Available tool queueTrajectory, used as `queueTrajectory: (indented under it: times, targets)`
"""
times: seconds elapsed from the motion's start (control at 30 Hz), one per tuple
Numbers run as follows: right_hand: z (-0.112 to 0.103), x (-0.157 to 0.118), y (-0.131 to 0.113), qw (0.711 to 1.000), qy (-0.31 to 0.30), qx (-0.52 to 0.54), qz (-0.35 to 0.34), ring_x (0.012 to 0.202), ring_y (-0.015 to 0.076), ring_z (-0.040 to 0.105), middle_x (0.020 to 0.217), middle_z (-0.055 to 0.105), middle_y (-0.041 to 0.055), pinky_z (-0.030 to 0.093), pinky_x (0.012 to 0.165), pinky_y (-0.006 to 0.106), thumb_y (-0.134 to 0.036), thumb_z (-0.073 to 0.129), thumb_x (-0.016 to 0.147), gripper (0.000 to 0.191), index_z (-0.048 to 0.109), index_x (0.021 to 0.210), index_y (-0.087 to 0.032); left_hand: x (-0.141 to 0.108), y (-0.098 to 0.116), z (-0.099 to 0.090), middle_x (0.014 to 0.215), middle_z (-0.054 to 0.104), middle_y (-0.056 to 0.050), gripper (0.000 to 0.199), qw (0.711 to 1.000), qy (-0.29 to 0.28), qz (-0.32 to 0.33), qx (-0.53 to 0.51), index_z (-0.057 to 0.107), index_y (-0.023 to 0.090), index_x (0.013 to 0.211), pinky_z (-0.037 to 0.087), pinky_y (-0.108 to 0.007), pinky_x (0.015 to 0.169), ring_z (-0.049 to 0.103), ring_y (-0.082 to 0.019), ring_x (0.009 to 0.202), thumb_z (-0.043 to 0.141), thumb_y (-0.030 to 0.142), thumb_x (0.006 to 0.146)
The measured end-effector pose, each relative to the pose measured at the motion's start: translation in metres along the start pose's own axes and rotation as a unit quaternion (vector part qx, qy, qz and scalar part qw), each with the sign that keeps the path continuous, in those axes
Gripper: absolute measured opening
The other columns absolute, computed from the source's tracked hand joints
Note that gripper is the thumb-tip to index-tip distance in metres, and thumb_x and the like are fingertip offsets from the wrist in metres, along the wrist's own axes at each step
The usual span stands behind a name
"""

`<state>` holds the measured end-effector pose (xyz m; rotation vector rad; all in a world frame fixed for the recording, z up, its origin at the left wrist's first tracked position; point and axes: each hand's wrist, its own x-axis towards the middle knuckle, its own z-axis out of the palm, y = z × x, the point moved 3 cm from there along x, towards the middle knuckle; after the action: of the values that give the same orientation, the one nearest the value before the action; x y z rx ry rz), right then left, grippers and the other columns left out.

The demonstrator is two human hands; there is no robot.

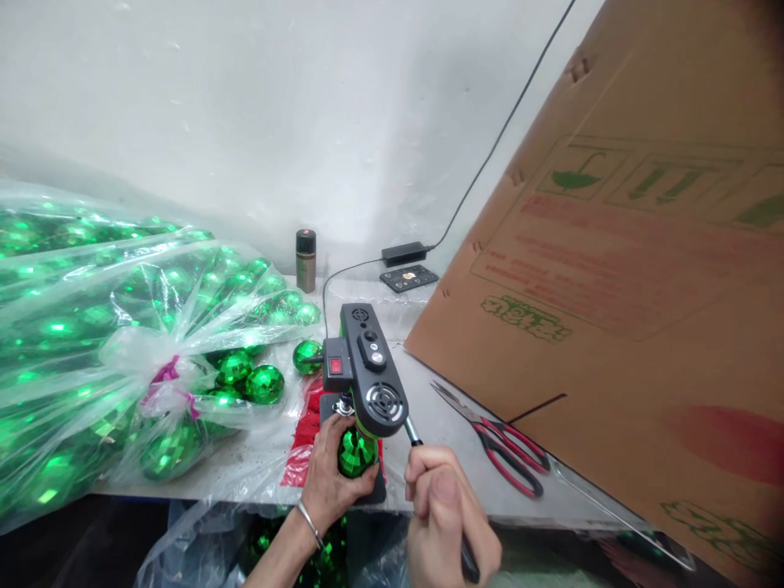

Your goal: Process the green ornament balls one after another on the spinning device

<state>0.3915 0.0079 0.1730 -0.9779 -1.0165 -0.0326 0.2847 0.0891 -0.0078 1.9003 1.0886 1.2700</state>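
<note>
My left hand [327, 469], with a bangle on its wrist, grips a shiny green faceted ball ornament [357, 452] under the head of a black benchtop machine [373, 371]. The machine has a red switch and round vents; its head hides the top of the ball. To the right, my right hand [450, 514] is wrapped round the black grip of the machine's metal lever [415, 430]. Red material [305, 437] lies beneath and beside the machine's base. Another green ball [307, 357] sits just left of the switch box.
A clear plastic bag [140, 343] full of green balls fills the left. Scissors [505, 449] with red-black handles lie at right beside a large cardboard box [612, 269]. Behind stand a bottle [305, 261], a power adapter [405, 253] and a phone [408, 278].
</note>
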Motion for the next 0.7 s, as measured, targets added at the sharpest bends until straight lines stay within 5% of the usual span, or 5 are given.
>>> queueTrajectory:
  times: [0.7]
  targets:
    - [-0.004,-0.001,0.002,1.000,-0.017,-0.014,-0.014,0.060,0.0134,0.057,0.064,0.052,-0.0035,0.038,0.057,0.030,-0.014,0.052,0.120,0.048,0.052,0.073,-0.024,0.000,0.000,0.002,0.139,0.082,-0.014,0.071,1.000,0.006,-0.009,-0.007,0.072,0.026,0.142,0.071,-0.063,0.112,0.083,-0.040,0.129,0.093,0.027,0.074]
